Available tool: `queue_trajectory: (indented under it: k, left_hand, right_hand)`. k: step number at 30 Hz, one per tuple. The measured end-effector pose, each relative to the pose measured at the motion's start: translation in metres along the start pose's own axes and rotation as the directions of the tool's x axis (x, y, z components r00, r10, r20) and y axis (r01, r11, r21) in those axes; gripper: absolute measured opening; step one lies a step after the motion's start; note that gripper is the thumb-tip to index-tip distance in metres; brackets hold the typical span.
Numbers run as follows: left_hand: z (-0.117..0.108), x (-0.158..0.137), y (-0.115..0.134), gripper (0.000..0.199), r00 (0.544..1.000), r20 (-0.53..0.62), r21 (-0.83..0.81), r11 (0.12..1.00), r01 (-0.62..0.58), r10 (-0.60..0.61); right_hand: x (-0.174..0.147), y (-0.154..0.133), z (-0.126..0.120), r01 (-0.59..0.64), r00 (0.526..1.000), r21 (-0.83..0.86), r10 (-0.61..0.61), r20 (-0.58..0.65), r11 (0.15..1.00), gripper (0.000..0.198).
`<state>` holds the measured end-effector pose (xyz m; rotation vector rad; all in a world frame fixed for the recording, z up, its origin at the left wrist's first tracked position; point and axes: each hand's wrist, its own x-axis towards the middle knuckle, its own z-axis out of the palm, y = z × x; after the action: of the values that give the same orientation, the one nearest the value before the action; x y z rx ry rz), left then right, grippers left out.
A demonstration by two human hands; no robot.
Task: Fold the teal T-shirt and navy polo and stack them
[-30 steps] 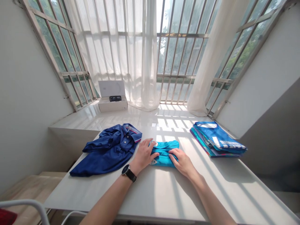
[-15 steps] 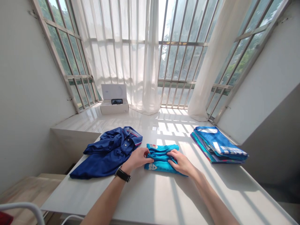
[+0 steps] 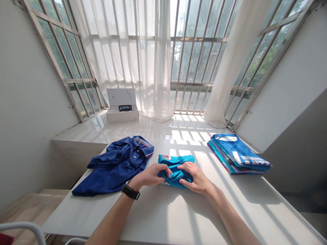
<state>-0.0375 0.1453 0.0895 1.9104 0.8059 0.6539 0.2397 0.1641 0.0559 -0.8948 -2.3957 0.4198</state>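
Note:
A turquoise shirt [image 3: 178, 159], folded into a small bundle, lies on the white tabletop with a round emblem at its far left corner. My left hand [image 3: 152, 175] pinches the cloth at its left side, thumb and fingers drawn together. From the right, my right hand [image 3: 198, 178] grips the bundle, its fingers curled over the top and the thumb at the near edge. Part of the near side is hidden by my hands. A black watch [image 3: 130, 190] is on my left wrist. Left of the bundle, a navy polo shirt [image 3: 120, 166] is spread out with its striped collar facing away.
A stack of folded shirts [image 3: 238, 154], a blue one on top, rests at the right. Against the curtain stands an open white box [image 3: 122, 115] with a phone [image 3: 125, 108] on it. Barred windows surround the ledge, and a white tubular frame [image 3: 24, 226] shows at lower left.
The near edge of the turquoise shirt has been folded up and away, making the bundle narrower; its white lettering is now mostly hidden. My left hand has moved slightly right. The view has shifted slightly.

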Motion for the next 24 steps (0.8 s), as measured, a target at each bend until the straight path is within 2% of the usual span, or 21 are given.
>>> queue_trajectory:
  k: [4, 9, 12, 16, 20, 24]
  left_hand:
    - [-0.003, 0.000, -0.004, 0.022, 0.995, -0.086, 0.061, 0.996, 0.062, -0.056]
    - [-0.004, 0.001, -0.013, 0.020, 0.967, -0.218, 0.126, 0.979, 0.160, -0.130]
    - [-0.004, 0.003, -0.018, 0.021, 0.949, -0.282, 0.205, 0.958, 0.203, -0.141]
    - [-0.003, 0.004, -0.020, 0.026, 0.928, -0.348, 0.310, 0.917, 0.249, -0.135]
    - [-0.002, 0.004, -0.017, 0.036, 0.886, -0.423, 0.421, 0.826, 0.376, -0.188]
    - [0.000, 0.004, -0.013, 0.027, 0.844, -0.474, 0.432, 0.768, 0.473, -0.253]
  right_hand:
    - [0.000, 0.001, -0.003, -0.083, 0.996, 0.025, 0.082, 0.043, 0.996, 0.024]
    - [0.000, 0.000, -0.013, -0.257, 0.964, 0.089, 0.249, 0.098, 0.962, 0.034]
    - [-0.002, 0.000, -0.022, -0.314, 0.947, 0.103, 0.304, 0.107, 0.944, 0.043]
    - [-0.006, 0.005, -0.029, -0.354, 0.935, 0.152, 0.346, 0.074, 0.923, 0.043]
    - [-0.009, 0.014, -0.027, -0.377, 0.925, 0.070, 0.372, 0.074, 0.924, 0.046]
    - [-0.011, 0.016, -0.022, -0.453, 0.890, -0.065, 0.455, 0.029, 0.889, 0.039]
